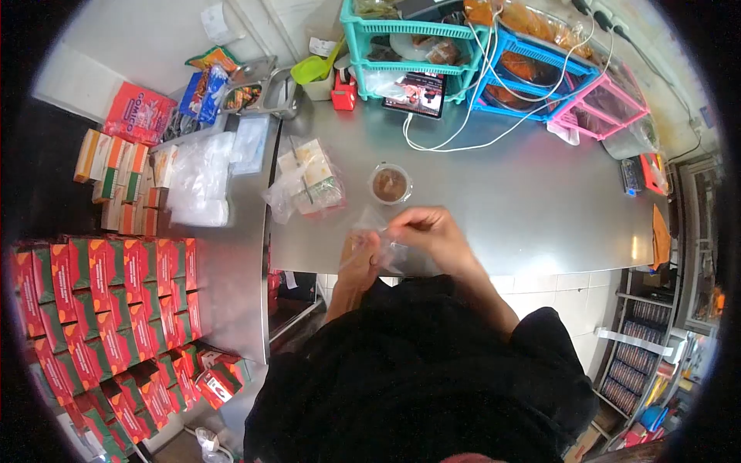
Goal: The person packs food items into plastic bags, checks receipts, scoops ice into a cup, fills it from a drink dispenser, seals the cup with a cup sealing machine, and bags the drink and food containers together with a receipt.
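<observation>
A clear plastic bag (369, 221) is held between my two hands at the front edge of the steel table. My left hand (361, 261) is closed on its lower left side, thumb pressed on the film. With bent fingers, my right hand (432, 233) pinches the bag's upper right part. Just beyond them stands a round clear tub (390, 184) with brown contents. To its left lies a clear bag of boxed packs (312, 181), its film crumpled on the left side.
Teal, blue and pink racks (455, 77) line the back, with a lit tablet (417, 94) and white cables (463, 147). Plastic bags (201, 177) lie on the left counter. Stacked red-and-green boxes (108, 309) fill the lower left; a shelf rack (637, 339) stands right.
</observation>
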### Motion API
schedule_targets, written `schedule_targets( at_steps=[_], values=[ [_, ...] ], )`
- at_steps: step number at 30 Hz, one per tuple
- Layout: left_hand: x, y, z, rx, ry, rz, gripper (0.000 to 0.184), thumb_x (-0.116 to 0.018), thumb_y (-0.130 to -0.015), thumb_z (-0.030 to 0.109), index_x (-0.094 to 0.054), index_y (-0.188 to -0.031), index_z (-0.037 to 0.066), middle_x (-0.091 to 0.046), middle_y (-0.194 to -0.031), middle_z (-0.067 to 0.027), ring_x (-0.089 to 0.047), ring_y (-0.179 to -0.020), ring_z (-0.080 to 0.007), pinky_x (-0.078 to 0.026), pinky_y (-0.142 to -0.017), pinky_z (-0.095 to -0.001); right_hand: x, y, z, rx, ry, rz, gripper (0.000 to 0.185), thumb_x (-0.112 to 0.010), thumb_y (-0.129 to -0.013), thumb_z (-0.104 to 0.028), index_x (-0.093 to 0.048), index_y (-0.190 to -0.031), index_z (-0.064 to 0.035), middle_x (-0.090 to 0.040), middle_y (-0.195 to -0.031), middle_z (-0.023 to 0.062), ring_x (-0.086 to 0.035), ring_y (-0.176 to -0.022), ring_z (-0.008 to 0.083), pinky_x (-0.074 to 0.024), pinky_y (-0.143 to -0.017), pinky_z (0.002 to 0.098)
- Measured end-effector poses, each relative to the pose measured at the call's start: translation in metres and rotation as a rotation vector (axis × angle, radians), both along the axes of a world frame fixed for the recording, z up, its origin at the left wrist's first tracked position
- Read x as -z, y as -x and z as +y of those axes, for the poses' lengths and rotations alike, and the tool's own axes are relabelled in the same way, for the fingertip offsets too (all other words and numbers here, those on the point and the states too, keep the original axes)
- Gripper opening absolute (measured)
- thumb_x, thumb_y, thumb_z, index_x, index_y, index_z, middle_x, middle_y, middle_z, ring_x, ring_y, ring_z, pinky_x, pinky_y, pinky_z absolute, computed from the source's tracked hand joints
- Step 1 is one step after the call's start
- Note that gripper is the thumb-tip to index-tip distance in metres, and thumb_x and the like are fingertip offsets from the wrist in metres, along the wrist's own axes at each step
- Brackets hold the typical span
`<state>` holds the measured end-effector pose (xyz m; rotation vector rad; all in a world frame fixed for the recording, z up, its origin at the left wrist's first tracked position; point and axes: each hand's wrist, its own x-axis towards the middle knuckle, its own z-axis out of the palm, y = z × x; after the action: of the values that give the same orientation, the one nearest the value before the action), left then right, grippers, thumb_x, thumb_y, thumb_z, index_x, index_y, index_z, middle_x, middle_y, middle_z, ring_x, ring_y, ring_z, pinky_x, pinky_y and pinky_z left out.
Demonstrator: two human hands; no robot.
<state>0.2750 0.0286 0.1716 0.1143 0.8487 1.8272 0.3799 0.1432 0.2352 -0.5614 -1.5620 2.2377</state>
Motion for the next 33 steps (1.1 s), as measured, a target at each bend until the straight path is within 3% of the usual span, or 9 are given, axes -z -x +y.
schedule_targets(
  at_steps=[3, 4, 6, 13, 16, 19, 23, 28, 33],
  values=[
    [-0.038, 0.009, 0.002, 0.021, 0.407, 0.490, 0.024, -0.057, -0.079, 0.007, -0.047, -0.058, 0.009, -0.045, -0.057, 0.0036, -0.046, -0.051, -0.0049, -0.031, -0.041, -0.0203, -0.027, -0.018, 0.018, -0.041, 0.295, 0.119, 0.007, -0.060, -0.080, -0.007, -0.056, -0.082, -0.0015, -0.055, -0.076, 0.0015, -0.050, -0.070, 0.0084, -0.0384, -0.064, 0.0198],
    [-0.026, 0.019, -0.004, 0.036, 0.204, 0.777, 0.029, -0.057, -0.079, 0.005, -0.043, -0.054, 0.008, -0.045, -0.057, 0.0036, -0.047, -0.054, -0.0040, -0.031, -0.041, -0.0189, -0.027, -0.021, 0.018, -0.079, 0.370, 0.170, 0.008, -0.060, -0.081, -0.007, -0.054, -0.082, -0.0019, -0.053, -0.075, 0.0007, -0.049, -0.070, 0.0077, -0.0369, -0.063, 0.0194],
    [-0.024, 0.020, 0.001, -0.022, 0.242, 0.797, 0.024, -0.057, -0.079, 0.003, -0.045, -0.059, 0.007, -0.048, -0.062, 0.0026, -0.047, -0.055, -0.0045, -0.033, -0.043, -0.0185, -0.029, -0.015, 0.018, -0.120, 0.424, 0.233, 0.014, -0.061, -0.080, -0.008, -0.048, -0.080, -0.0047, -0.045, -0.073, -0.0027, -0.042, -0.068, 0.0057, -0.0326, -0.059, 0.0198],
    [-0.048, 0.010, 0.023, -0.280, 0.199, 0.949, 0.005, -0.053, -0.082, 0.000, -0.049, -0.080, 0.004, -0.052, -0.078, -0.0031, -0.050, -0.070, -0.0087, -0.043, -0.064, -0.0237, 0.000, 0.005, 0.014, 0.083, -0.438, -0.134, 0.019, -0.059, -0.072, 0.004, -0.044, -0.076, -0.0076, -0.044, -0.065, -0.0043, -0.040, -0.061, 0.0026, -0.0314, -0.054, 0.0191],
    [-0.052, 0.009, 0.026, -0.288, -0.078, 0.133, 0.007, -0.053, -0.081, 0.000, -0.048, -0.079, 0.005, -0.052, -0.078, -0.0021, -0.049, -0.075, -0.0084, -0.041, -0.072, -0.0237, 0.018, 0.011, 0.020, 0.210, -0.291, -0.067, 0.020, -0.059, -0.071, 0.006, -0.044, -0.072, -0.0071, -0.042, -0.061, -0.0052, -0.039, -0.058, 0.0016, -0.0300, -0.051, 0.0173],
    [-0.051, 0.003, 0.018, -0.110, 0.129, 0.135, 0.013, -0.056, -0.078, -0.001, -0.046, -0.078, 0.006, -0.048, -0.075, 0.0006, -0.046, -0.072, -0.0078, -0.038, -0.069, -0.0202, 0.015, 0.013, 0.019, 0.375, -0.263, 0.019, 0.020, -0.060, -0.071, 0.006, -0.044, -0.067, -0.0060, -0.041, -0.059, -0.0060, -0.036, -0.055, 0.0009, -0.0283, -0.050, 0.0161],
    [-0.043, 0.003, 0.018, 0.039, 0.089, 0.571, 0.021, -0.060, -0.074, -0.002, -0.041, -0.068, 0.007, -0.040, -0.065, 0.0033, -0.039, -0.059, -0.0082, -0.032, -0.057, -0.0202, -0.001, 0.007, 0.017, 0.568, -0.475, -0.031, 0.020, -0.063, -0.071, 0.005, -0.047, -0.067, -0.0045, -0.040, -0.057, -0.0062, -0.034, -0.055, 0.0010, -0.0275, -0.049, 0.0158],
    [-0.057, -0.002, 0.025, -0.425, 0.230, 1.295, 0.030, -0.062, -0.075, 0.000, -0.036, -0.060, 0.003, -0.033, -0.057, 0.0036, -0.031, -0.054, -0.0062, -0.026, -0.047, -0.0228, -0.023, -0.012, 0.001, 0.681, -0.803, -0.045, 0.019, -0.067, -0.068, 0.006, -0.050, -0.068, -0.0035, -0.043, -0.055, -0.0027, -0.035, -0.051, 0.0036, -0.0299, -0.047, 0.0172],
    [-0.068, -0.008, 0.035, -0.568, 0.264, 1.190, 0.024, -0.058, -0.080, 0.004, -0.043, -0.061, 0.000, -0.041, -0.056, -0.0021, -0.036, -0.052, -0.0083, -0.029, -0.045, -0.0256, -0.029, -0.019, -0.007, 0.731, -0.793, 0.073, 0.016, -0.067, -0.067, 0.003, -0.053, -0.068, -0.0041, -0.052, -0.059, 0.0034, -0.047, -0.049, 0.0096, -0.0373, -0.047, 0.0209]
  ],
)
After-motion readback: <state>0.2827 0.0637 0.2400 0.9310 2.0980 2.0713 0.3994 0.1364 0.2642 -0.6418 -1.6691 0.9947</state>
